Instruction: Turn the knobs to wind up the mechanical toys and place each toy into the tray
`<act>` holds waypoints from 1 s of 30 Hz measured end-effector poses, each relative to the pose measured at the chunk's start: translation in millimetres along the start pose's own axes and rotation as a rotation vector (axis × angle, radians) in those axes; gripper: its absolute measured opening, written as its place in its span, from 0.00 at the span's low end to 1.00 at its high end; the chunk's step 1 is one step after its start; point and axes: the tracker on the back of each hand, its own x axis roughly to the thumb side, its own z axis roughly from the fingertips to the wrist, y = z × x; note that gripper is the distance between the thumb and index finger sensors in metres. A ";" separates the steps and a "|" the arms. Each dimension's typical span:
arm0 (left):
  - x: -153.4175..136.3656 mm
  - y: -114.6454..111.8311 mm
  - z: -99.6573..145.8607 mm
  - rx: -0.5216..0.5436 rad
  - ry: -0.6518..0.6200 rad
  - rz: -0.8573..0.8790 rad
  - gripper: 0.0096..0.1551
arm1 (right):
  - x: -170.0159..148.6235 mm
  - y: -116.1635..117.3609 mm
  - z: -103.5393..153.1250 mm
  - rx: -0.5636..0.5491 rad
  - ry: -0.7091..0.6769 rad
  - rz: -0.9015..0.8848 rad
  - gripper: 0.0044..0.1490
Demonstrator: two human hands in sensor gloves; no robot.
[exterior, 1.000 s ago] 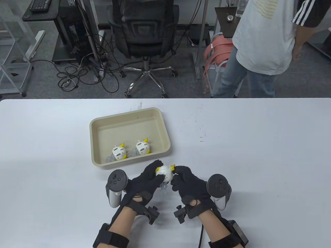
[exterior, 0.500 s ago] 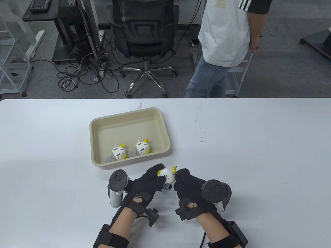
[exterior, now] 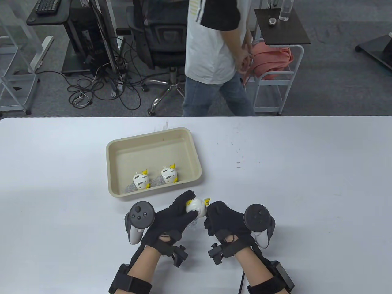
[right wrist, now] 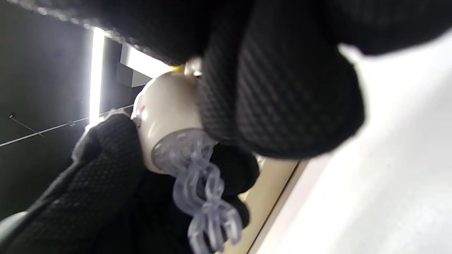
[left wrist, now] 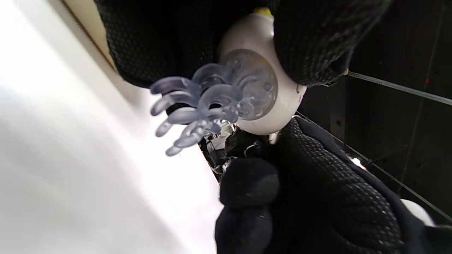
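The white table (exterior: pixel 306 183) carries the beige tray (exterior: pixel 114 159) ahead of me and slightly to my left, with two wound toys (exterior: pixel 141 180) already lying side by side at its near wall, so I should plan to set the next one in the open floor behind them. Just this side of the tray's near rim I hold the third toy, a white egg-shaped wind-up toy (exterior: pixel 196 206) with yellow trim, lifted off the table between both hands. My left hand (exterior: pixel 171 219) wraps its fingers around the body from the left and clamps it; that grip should be firm but clear of the clear plastic legs (left wrist: pixel 197 106) hanging from the base, so they can spin free. My right hand (exterior: pixel 225 222) pinches at the toy's right side, where I take the knob to be, though the glove hides the knob itself in every view. To wind well I would hold the body dead still with the left, turn only with the right fingertips in short twists, and stop when resistance builds.
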 end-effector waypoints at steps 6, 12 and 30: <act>20.7 29.3 -10.1 0.152 0.033 -0.213 0.40 | -0.4 -8.3 1.5 -0.029 -0.002 0.027 0.44; 36.2 58.9 -39.3 0.261 0.103 -0.557 0.39 | -1.3 -10.3 1.0 -0.025 0.002 0.018 0.51; -14.1 53.4 -100.1 0.226 0.317 -1.220 0.38 | -2.1 -7.6 1.4 0.007 -0.014 0.035 0.57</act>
